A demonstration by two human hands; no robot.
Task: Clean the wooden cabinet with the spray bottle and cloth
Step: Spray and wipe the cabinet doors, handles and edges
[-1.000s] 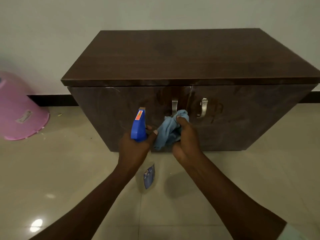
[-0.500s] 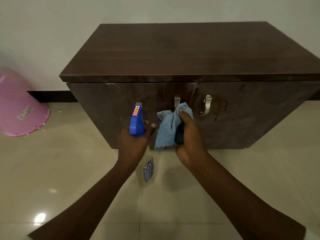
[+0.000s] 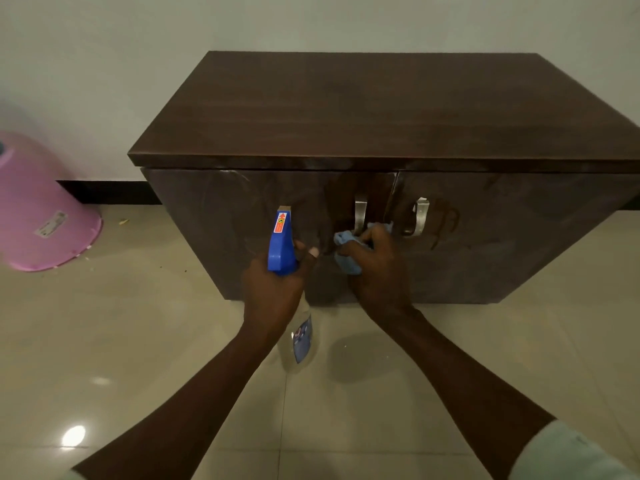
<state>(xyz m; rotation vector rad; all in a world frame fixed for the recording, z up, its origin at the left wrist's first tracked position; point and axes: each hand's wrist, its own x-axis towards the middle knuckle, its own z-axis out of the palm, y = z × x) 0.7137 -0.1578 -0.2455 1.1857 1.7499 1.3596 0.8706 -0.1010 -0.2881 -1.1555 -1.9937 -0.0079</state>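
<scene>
Aimed at the cabinet (image 3: pixel 381 109) at 12 o'clock, the spray bottle (image 3: pixel 282 251) is gripped by the left hand (image 3: pixel 273 289), the cloth (image 3: pixel 348 263) bunched in the right hand (image 3: pixel 377 271), probably for wiping.

Looks domestic, a home room: low two-door wooden cabinet (image 3: pixel 381 109) at 12 against plain wall (image 3: pixel 104 64), dark skirting (image 3: pixel 104 192), glossy beige floor tiles (image 3: pixel 138 341), pink plastic tub (image 3: pixel 41 209) at 9.
</scene>
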